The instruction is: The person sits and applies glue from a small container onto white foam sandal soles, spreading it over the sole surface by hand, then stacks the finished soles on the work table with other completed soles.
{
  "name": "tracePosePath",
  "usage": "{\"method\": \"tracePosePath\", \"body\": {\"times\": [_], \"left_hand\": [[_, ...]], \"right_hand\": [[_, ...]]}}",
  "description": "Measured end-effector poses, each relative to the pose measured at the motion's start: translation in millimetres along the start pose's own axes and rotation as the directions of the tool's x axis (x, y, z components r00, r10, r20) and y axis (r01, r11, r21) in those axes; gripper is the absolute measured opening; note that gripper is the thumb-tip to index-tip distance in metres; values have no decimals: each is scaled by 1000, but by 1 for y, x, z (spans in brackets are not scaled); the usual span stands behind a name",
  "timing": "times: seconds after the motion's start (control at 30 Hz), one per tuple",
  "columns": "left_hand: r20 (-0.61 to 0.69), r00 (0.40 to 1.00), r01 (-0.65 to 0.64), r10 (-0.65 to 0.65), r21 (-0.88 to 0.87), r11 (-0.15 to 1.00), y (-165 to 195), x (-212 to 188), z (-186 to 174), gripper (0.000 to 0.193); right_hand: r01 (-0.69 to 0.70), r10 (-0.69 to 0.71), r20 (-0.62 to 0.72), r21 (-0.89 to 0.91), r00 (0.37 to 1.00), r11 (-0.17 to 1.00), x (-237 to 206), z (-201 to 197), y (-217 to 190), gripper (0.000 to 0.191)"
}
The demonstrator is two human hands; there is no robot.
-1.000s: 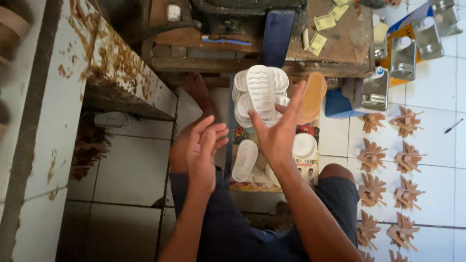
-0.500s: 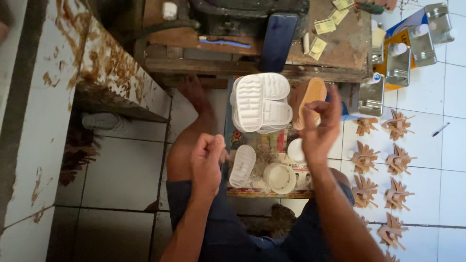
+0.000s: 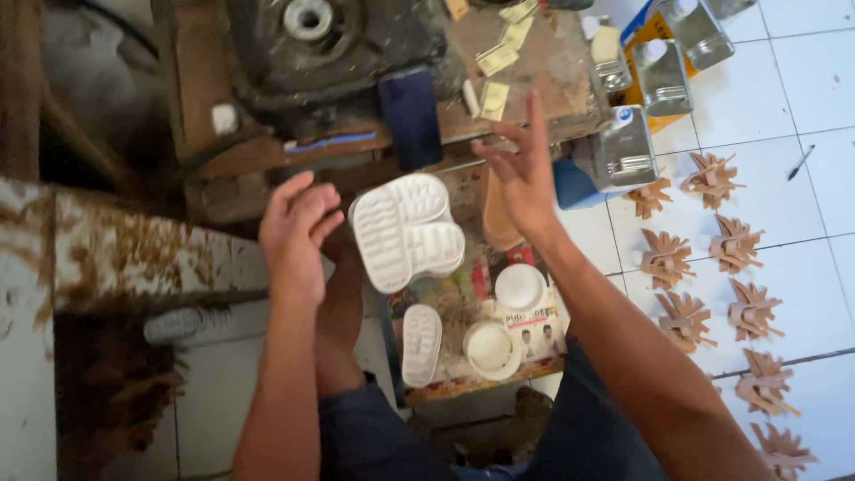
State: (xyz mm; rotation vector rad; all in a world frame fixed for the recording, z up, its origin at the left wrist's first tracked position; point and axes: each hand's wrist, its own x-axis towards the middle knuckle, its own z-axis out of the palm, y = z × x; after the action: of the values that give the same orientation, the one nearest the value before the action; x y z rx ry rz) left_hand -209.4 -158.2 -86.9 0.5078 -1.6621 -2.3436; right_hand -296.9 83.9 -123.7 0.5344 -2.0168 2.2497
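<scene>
Hiding part of the stacked white soles [image 3: 405, 232], both hands [image 3: 298, 236] hover empty.

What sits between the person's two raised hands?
The head view shows a stack of white ridged shoe soles between the left hand and right hand, touching neither.

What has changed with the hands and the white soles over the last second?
The right hand left the stacked white soles and lifted away, open. The left hand uncurled beside the stack, holding nothing. The stack, the single sole and the round tubs stayed put.
</scene>
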Motion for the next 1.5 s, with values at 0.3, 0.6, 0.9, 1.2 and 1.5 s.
{"method": "tracePosePath", "body": {"times": [0.3,0.6,0.9,1.2,1.5], "left_hand": [[298,918,94,-260,475,875,33,75,79,62],[280,912,123,-301,511,850,19,94,88,76],[362,896,54,-258,488,871,17,94,85,84],[185,982,-83,-21,531,843,17,86,71,68],[-280,954,-95,106,51,994,3,24,-15,26]], "right_hand": [[-148,148,11,31,989,988,63,34,-11,108],[-120,120,63,-1,991,993,78,44,5,109],[34,14,184,-257,983,966,69,48,1,98],[220,-168,191,-299,967,929,62,49,7,100],[329,-118,451,-426,885,843,50,18,24,92]]}}
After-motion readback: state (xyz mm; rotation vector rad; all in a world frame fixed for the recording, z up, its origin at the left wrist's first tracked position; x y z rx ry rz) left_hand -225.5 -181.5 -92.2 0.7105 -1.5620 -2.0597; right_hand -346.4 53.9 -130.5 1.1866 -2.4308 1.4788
